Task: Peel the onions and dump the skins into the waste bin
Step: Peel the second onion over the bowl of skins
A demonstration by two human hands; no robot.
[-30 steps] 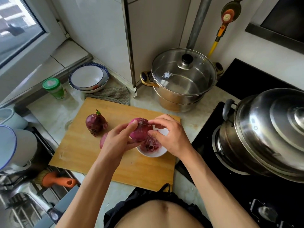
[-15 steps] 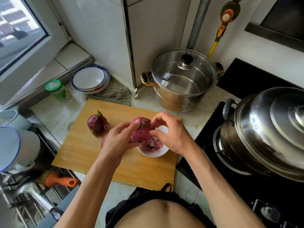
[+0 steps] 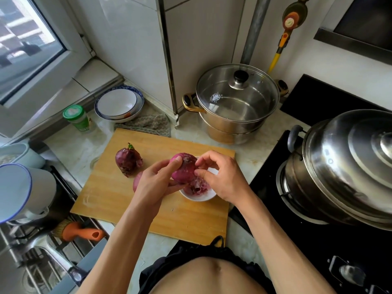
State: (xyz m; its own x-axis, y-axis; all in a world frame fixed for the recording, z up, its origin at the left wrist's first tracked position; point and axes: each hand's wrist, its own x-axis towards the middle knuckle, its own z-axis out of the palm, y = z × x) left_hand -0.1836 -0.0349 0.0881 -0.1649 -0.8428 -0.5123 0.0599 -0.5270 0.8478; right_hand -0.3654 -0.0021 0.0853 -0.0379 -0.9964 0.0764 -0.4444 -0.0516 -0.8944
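Counting onions, three are seen: one peeled onion [image 3: 184, 168] is gripped by the left hand [image 3: 156, 185] over a white bowl [image 3: 198, 196] of skins [image 3: 196, 186] while its skin is pinched by the right hand [image 3: 220, 177]; one unpeeled onion [image 3: 128, 159] and one partly hidden onion [image 3: 136, 183] lie on the cutting board [image 3: 110, 192].

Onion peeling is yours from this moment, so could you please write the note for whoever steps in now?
Left hand grips the onion in hand above the small white bowl. Right hand pinches at the skin on its right side.
The bowl sits on the cutting board and already holds loose skins.
An unpeeled onion lies on the board; another onion shows partly behind the left hand.
Left: finish this onion, peel the unpeeled one, dump the skins. No waste bin is in view.
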